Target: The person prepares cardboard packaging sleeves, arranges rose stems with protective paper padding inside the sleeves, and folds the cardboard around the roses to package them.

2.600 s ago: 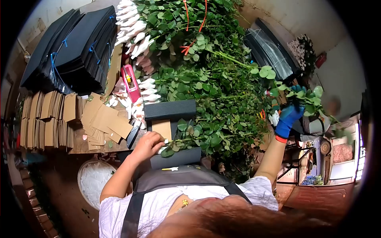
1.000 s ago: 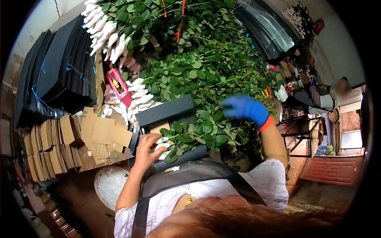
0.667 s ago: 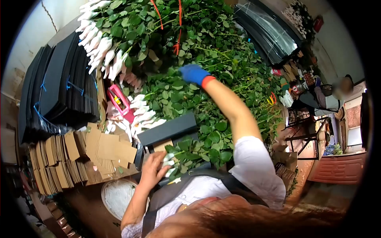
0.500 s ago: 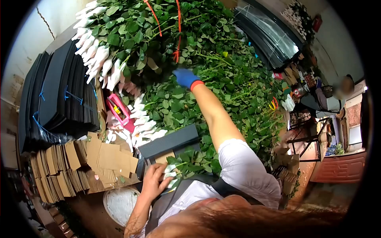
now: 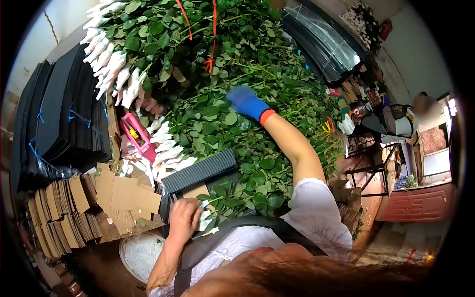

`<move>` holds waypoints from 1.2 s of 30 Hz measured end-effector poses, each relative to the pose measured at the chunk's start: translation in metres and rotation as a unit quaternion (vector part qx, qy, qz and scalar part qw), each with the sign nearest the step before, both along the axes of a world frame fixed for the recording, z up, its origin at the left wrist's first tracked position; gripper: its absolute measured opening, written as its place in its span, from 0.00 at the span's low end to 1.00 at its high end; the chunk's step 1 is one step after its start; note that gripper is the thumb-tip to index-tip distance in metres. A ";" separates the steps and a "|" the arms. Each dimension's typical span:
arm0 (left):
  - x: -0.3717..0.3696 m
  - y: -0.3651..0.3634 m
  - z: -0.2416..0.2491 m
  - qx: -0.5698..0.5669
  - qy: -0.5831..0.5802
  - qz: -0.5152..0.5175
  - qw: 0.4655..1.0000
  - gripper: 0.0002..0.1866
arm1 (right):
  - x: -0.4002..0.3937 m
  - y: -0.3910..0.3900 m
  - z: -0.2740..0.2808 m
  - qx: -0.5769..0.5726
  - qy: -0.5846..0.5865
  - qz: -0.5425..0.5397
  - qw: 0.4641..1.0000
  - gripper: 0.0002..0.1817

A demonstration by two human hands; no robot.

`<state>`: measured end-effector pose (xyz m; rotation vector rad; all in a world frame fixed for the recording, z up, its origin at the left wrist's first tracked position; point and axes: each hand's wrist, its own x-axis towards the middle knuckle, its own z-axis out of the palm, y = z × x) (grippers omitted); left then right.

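My right hand (image 5: 246, 102), in a blue glove with a red cuff, lies over the leafy green stems (image 5: 213, 119); its fingers are smeared and partly lost among leaves. My left hand (image 5: 186, 218) is bare, with fingers curled beside a few white-wrapped flower heads (image 5: 204, 218) close to my body. What its fingers grip is hidden. A dark ribbed strip (image 5: 200, 172) lies between the near stems and the larger pile. White net-wrapped heads (image 5: 126, 81) line the pile's left side, and red ties (image 5: 213, 39) hang over the upper leaves.
Cardboard pieces (image 5: 129, 194) and a pink tool (image 5: 137, 134) are at the left, near tied black sheets (image 5: 64, 109). Wrapped dark sheets (image 5: 324, 42) stand at the upper right. Orange-handled scissors (image 5: 328, 125) lie on the leaves. Another person (image 5: 401, 119) sits at the far right.
My right hand has drawn back from the dark gap under the upper bunch, and its elbow has bent. My left hand stays near the small flower heads. The whole view has shifted slightly.
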<state>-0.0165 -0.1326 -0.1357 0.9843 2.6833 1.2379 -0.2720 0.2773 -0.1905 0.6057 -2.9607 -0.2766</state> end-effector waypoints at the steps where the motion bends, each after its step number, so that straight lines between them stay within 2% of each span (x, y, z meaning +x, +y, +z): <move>1: 0.000 0.000 0.002 0.003 -0.014 0.002 1.000 0.13 | 0.003 -0.004 0.012 -0.040 -0.003 -0.034 0.999 0.11; 3: 0.001 -0.001 0.002 0.012 -0.029 0.004 1.000 0.13 | 0.018 -0.020 0.068 -0.100 0.018 -0.117 0.988 0.08; 4: 0.001 -0.002 0.000 0.018 -0.030 0.006 0.999 0.13 | 0.027 -0.023 0.094 -0.134 0.094 -0.128 0.978 0.10; 6: 0.004 -0.001 -0.004 0.035 -0.030 0.009 0.999 0.12 | 0.042 -0.016 0.130 -0.304 0.271 -0.045 0.912 0.14; 9: 0.005 -0.001 -0.008 0.047 -0.058 0.022 0.997 0.10 | 0.039 0.002 0.114 -0.219 0.239 -0.031 0.945 0.18; 12: 0.006 -0.001 -0.011 0.065 -0.069 0.035 0.995 0.11 | 0.049 -0.002 0.122 -0.340 0.063 -0.148 0.927 0.19; 13: 0.006 -0.001 -0.011 0.064 -0.067 0.038 0.995 0.11 | 0.052 -0.007 0.123 -0.356 0.014 -0.138 0.924 0.19; 16: 0.006 -0.001 -0.008 0.066 -0.077 0.042 0.994 0.11 | 0.039 -0.017 0.091 -0.250 0.019 -0.053 0.967 0.18; 17: 0.006 -0.001 -0.007 0.067 -0.084 0.041 0.993 0.11 | 0.027 -0.019 0.071 -0.234 0.055 -0.025 0.970 0.17; 20: 0.004 -0.002 -0.009 0.059 -0.091 0.037 0.993 0.12 | 0.006 -0.034 0.035 -0.111 0.071 0.018 0.991 0.16; 23: 0.004 -0.002 -0.007 0.060 -0.101 0.038 0.992 0.12 | -0.040 -0.025 -0.009 0.010 -0.069 -0.039 0.997 0.18; 26: 0.004 -0.003 -0.012 0.056 -0.102 0.039 0.992 0.12 | -0.058 -0.032 0.033 -0.089 0.186 -0.066 0.976 0.18; 28: 0.003 -0.003 -0.014 0.053 -0.112 0.041 0.991 0.12 | -0.071 -0.030 0.061 -0.138 0.365 -0.017 0.920 0.17; 29: 0.003 -0.002 -0.013 0.051 -0.113 0.041 0.991 0.13 | -0.082 -0.021 0.064 -0.115 0.294 -0.007 0.949 0.17; 32: 0.002 -0.003 -0.009 0.047 -0.109 0.037 0.992 0.13 | -0.114 0.010 0.045 0.129 0.109 -0.002 0.986 0.20; 33: 0.001 -0.001 -0.007 0.049 -0.102 0.036 0.993 0.13 | -0.106 0.013 0.042 0.068 0.038 -0.024 0.997 0.25; 34: 0.000 -0.001 -0.005 0.048 -0.098 0.034 0.993 0.12 | -0.101 0.015 0.038 0.094 0.041 -0.002 0.995 0.28; 36: -0.001 -0.001 -0.002 0.049 -0.099 0.033 0.993 0.12 | -0.081 0.006 0.043 0.047 0.140 0.056 0.987 0.26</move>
